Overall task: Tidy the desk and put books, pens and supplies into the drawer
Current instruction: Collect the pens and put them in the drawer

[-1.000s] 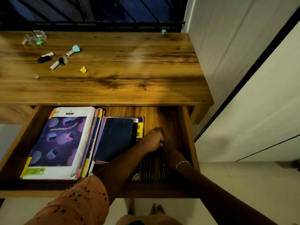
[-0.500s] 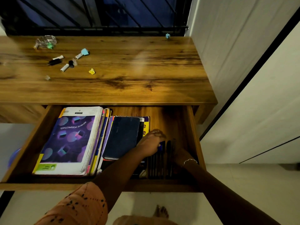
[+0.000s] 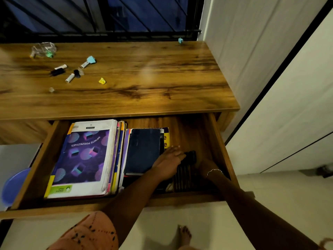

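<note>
Pens (image 3: pixel 185 175): a row of dark ones, side by side, running front-to-back in the right part of the drawer (image 3: pixel 222 152). My left hand (image 3: pixel 169 162) lies right on top of them, over their far ends. Its fingers (image 3: pixel 177 147) are fairly straight & flat, not wrapped round anything, so it's resting on them, no grip. The pens' near ends show past my wrist, toward the drawer front. My right hand (image 3: pixel 204 166) is just beside the pens on their right, btw them & the drawer's right wall. It's too dark there: can't tell if it touches them, or if it's curled or slack. Thin bracelet (image 3: pixel 214 171) on that wrist.

Just left of the pens, at the edge of my left hand, is a dark blue notebook (image 3: pixel 144 152). It sits on a spiral pad (image 3: pixel 166 140) w/ a yellow strip showing. Further left is a stack of books; the top one is a big book (image 3: pixel 81 159) w/ a purple cover, filling the drawer's left half. The drawer is pulled well out from under the desk (image 3: pixel 144 98).

On the desk, back left & well apart from both hands, are small bits:
- marker (image 3: pixel 89 61) w/ a teal cap
- white tube (image 3: pixel 70 77)
- black piece (image 3: pixel 57 71)
- yellow scrap (image 3: pixel 102 81)
- clear plastic thing (image 3: pixel 43 49)

A teal scrap (image 3: pixel 180 40) sits alone near the back right corner. Window bars (image 3: pixel 108 17) run behind the desk, w/ a wall (image 3: pixel 270 78) on the right.

Lower down are my orange sleeve (image 3: pixel 86 233), my bare foot (image 3: pixel 183 235) on the pale floor, & a blue round thing (image 3: pixel 14 186) left of the drawer.
</note>
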The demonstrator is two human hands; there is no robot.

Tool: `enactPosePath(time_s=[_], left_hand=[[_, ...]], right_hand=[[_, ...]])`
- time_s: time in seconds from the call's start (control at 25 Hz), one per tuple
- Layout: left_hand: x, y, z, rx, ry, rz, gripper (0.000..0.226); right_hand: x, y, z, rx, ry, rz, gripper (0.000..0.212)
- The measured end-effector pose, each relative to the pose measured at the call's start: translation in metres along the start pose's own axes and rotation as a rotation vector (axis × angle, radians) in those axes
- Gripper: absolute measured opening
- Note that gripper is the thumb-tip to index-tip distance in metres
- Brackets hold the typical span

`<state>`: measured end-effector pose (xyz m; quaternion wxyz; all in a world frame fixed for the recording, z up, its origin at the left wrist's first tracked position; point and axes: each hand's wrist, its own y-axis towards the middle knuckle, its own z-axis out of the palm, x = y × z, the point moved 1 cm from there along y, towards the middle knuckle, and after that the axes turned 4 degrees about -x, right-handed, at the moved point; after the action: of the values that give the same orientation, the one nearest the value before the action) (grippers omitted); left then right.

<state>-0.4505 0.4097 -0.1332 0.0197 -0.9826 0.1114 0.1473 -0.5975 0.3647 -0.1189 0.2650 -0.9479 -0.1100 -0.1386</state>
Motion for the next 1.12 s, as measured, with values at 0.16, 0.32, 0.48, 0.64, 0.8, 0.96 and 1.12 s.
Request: enactPosePath(time_s=[0.16,0.32,0.48,0.64,0.8,0.96,1.12], left_hand=[[0.010,-0.024,-0.019,-0.155,0.044,-0.011,0.044],[0.027,-0.067,-0.048,-0.345,0.120,-0.113,0.034],[0.043,-0.116,-0.056,-0.415,0.083,-0.221,0.034],[0.047,-0.163,-0.050,-0.433,0.069,-0.338,0.038],[0.046,-0.180,-0.048,-0.390,0.073,-0.344,0.063],[0.050,-0.172,-0.047,-0.292,0.100,-0.379,0.049],[0.063,-0.155,-0.054,-0.262,0.063,-0.417,0.054]], right_hand=[[0.019,-0.019,-0.008,-0.156,-0.017,-0.024,0.025],[0.069,-0.043,0.006,-0.248,-0.149,-0.321,0.028],[0.105,-0.066,0.045,-0.366,-0.046,-0.495,0.030],[0.116,-0.092,0.078,-0.432,-0.023,-0.606,0.039],[0.115,-0.100,0.082,-0.507,-0.184,-0.674,0.050],[0.117,-0.097,0.081,-0.473,-0.256,-0.700,0.054],[0.124,-0.075,0.070,-0.430,-0.330,-0.704,0.064]])
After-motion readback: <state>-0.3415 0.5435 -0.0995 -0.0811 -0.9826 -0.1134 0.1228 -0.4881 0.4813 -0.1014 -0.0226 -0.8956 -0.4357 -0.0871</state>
